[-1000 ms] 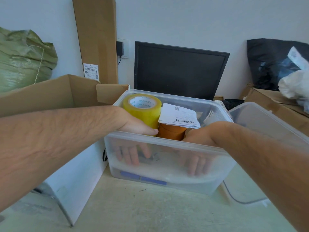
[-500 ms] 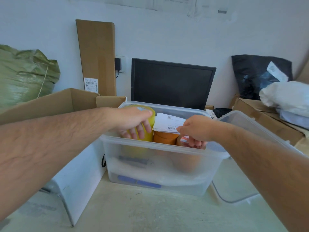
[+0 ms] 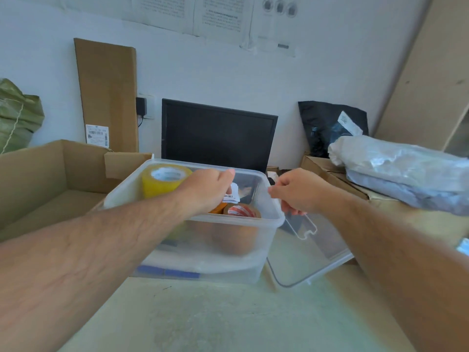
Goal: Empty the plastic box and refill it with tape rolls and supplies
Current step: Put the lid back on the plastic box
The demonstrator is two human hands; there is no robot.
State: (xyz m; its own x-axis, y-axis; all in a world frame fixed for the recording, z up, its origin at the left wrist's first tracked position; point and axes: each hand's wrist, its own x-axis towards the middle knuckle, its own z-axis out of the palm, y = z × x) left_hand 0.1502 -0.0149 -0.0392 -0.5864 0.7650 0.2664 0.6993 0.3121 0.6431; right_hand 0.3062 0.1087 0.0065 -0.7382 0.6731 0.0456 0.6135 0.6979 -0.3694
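Observation:
The clear plastic box (image 3: 229, 266) stands on the table in front of me. Inside it are a yellow tape roll (image 3: 162, 185) at the back left, a brown roll with red-white print (image 3: 242, 212) and an orange roll (image 3: 218, 208). Reaching over the box, my left hand (image 3: 206, 191) grips a small wad of white label papers (image 3: 232, 196) above the rolls. To the right of the box rim, my right hand (image 3: 299, 191) has its fingers curled over the top edge of the clear lid (image 3: 312, 257), which leans against the box's right side.
An open cardboard box (image 3: 50, 179) sits at the left, touching the plastic box. Behind stand a black monitor (image 3: 218, 135) and a cardboard sheet (image 3: 106, 92). Wrapped plastic bundles (image 3: 406, 168) lie on cartons at the right. The pale table top (image 3: 228, 321) stretches toward me.
Both hands came up from the bottom of the box. The label papers went from my right hand to my left. My right hand moved out over the right rim to the lid.

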